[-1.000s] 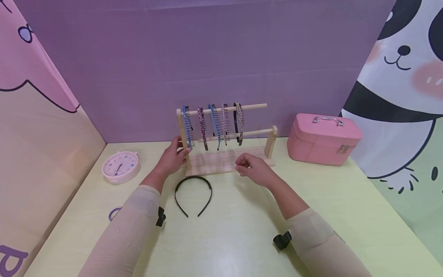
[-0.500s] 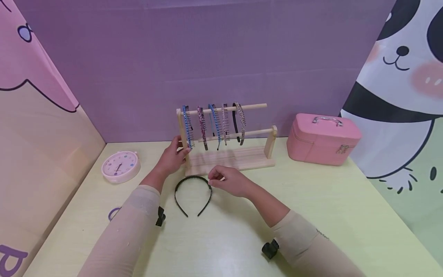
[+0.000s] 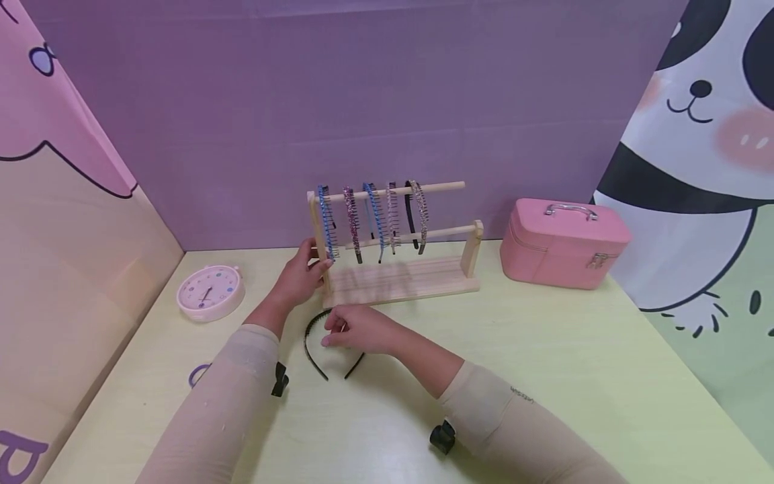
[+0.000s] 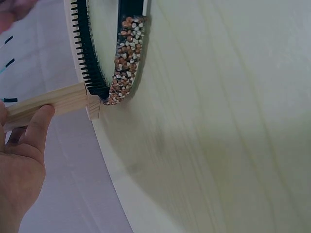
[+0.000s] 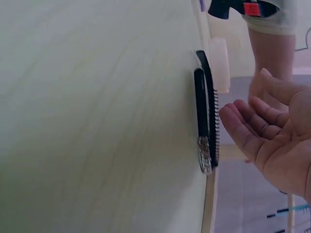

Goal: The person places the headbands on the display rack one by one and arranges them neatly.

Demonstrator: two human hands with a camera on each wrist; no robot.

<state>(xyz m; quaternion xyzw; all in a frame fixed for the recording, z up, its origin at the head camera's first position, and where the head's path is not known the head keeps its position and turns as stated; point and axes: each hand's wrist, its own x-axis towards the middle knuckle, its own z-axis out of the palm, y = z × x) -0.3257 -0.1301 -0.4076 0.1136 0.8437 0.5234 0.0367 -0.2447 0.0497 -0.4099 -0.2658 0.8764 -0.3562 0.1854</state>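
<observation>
In the head view, a wooden headband rack (image 3: 399, 279) stands at the back of the table. My left hand (image 3: 299, 277) grips its left upright, and the left wrist view shows the fingers around that wooden post (image 4: 63, 102). A black toothed headband (image 3: 308, 344) with bead-like stones (image 4: 127, 63) lies on the table in front of the rack. Over it hovers my right hand (image 3: 365, 329), which hides part of its right side. In the right wrist view this hand's fingers (image 5: 243, 133) are loosely bent, apart from the headband, and hold nothing.
Several glittery headbands (image 3: 353, 222) hang on the rack's upper bar, towards its left and middle. A pink case (image 3: 562, 245) stands to the right of the rack. On the left lies a pink round clock (image 3: 210, 292). A purple loop (image 3: 198, 374) shows beside the left sleeve.
My right hand has moved left and towards me, from in front of the rack to above the black headband. The rightmost hanging headband swung slightly. My left hand stays on the rack.
</observation>
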